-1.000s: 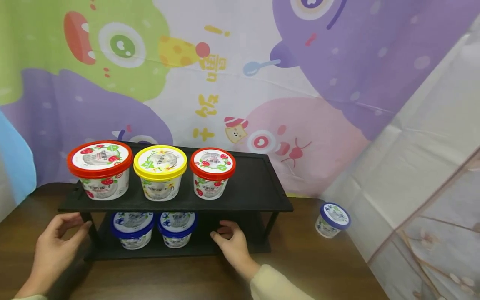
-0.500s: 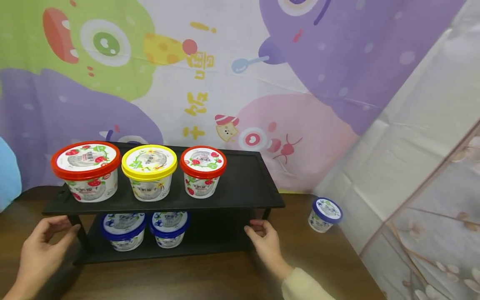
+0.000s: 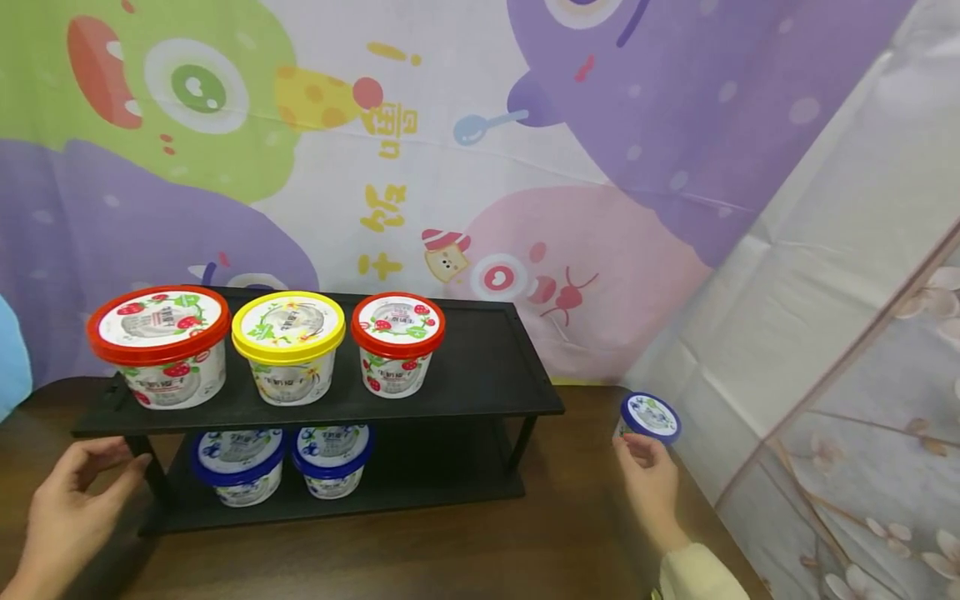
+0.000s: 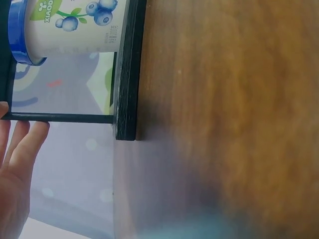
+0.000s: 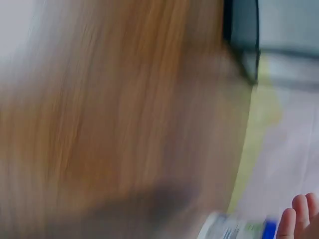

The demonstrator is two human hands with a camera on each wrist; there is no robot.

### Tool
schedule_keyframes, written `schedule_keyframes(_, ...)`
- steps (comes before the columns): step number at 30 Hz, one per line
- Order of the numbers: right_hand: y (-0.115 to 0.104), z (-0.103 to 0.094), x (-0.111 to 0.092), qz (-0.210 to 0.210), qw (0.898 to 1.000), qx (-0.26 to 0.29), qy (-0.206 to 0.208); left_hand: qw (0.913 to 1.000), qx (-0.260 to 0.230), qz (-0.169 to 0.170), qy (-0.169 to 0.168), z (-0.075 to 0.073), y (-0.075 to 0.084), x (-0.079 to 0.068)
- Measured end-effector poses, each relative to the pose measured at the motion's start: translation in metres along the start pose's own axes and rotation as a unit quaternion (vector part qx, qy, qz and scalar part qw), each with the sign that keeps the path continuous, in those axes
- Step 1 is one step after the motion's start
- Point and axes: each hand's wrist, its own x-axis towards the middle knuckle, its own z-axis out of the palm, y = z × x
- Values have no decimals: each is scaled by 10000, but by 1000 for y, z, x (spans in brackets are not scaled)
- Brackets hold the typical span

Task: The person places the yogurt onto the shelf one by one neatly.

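My left hand (image 3: 78,508) grips the front left post of a two-tier black rack (image 3: 480,400), thumb in front and fingers beside the post (image 4: 65,118) in the left wrist view. My right hand (image 3: 651,492) reaches a blue-lidded cup (image 3: 651,417) standing alone on the table at the right. Its fingertips overlap the near side of that cup in the head view; in the right wrist view the fingers (image 5: 300,211) are fairly straight beside the blue lid (image 5: 269,229).
On the rack's top stand a large red-lidded cup (image 3: 168,375), a yellow-lidded cup (image 3: 291,379) and a smaller red-lidded cup (image 3: 396,371). Two blue-lidded cups (image 3: 242,467) (image 3: 332,462) sit on the lower tier. Fabric (image 3: 825,392) hangs behind and right of the wooden table (image 3: 450,550).
My right hand has moved rightward from the rack's lower tier, past the right post, to the lone blue-lidded cup. The left hand stays at the left post. The head view has shifted slightly.
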Motion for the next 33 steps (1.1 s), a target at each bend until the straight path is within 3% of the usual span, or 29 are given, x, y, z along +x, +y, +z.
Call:
schedule_keyframes(3,17,-11,14,155,9991,-169,370,10000,-13,66,-2,0,2,0)
schedule_keyframes(6,34,-18,24,435,9976,-351,397,9999,40,-79,-54,-1,8,-1)
schedule_keyframes(10,54,-25,37,741,9957,-499,239,9995,203,-200,-131,0,8,-3)
schedule_keyframes(15,71,-26,52,803,9958,-402,-164,9993,307,-166,-141,-1,4,-3)
schedule_keyframes(22,81,-27,68,1503,9868,-16,-603,9992,311,-169,-191,-6,10,-4)
schedule_keyframes(27,81,-21,76,1326,9883,34,-753,9993,351,2,-140,-8,12,-4)
schedule_keyframes(33,86,-13,79,1086,9914,273,-671,9996,49,239,-137,-6,16,-1)
